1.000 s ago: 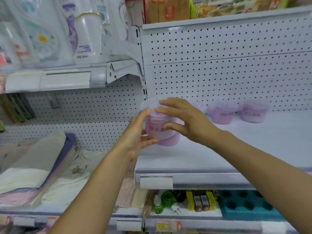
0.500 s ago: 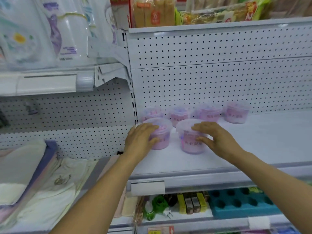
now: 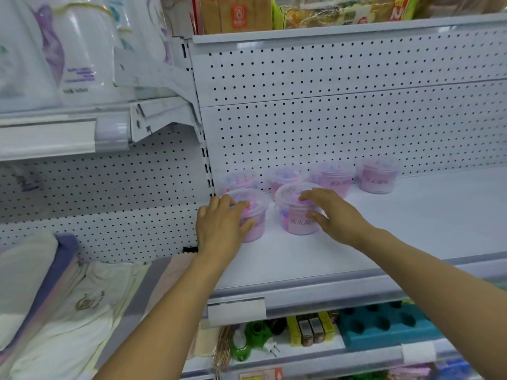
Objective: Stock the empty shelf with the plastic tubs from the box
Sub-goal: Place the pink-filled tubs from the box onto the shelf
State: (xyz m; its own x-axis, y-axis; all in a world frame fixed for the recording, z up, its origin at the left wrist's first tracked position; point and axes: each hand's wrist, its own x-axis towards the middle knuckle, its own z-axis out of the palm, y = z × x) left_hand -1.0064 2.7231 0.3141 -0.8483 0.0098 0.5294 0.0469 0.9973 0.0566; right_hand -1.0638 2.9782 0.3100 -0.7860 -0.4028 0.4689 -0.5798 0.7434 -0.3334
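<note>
Two pink plastic tubs are held on the white shelf [image 3: 384,231] near the middle of the frame. The left front tub [image 3: 253,215] is grasped by the left hand [image 3: 219,226]: its fingers are curled over the clear lid and its thumb is pressed against the pink wall. The right front tub [image 3: 297,212] is gripped by the right hand [image 3: 333,218], with the fingers laid over the lid and the thumb hooked round the wall beside the printed characters. Both tubs stand upright, just beside each other, their bases on the shelf.

Each tub is seen to be round, translucent and lidded, with a pink filling and blue and pink specks under the lid. Behind them, four more tubs [image 3: 333,178] are lined up against the perforated back panel [image 3: 343,127], slightly blurred.

In the lower left of the frame folded textiles [image 3: 68,294] are stacked. Below the shelf a teal tray with holes [image 3: 384,325] and small packets are seen. Bagged goods [image 3: 63,48] fill the upper left.
</note>
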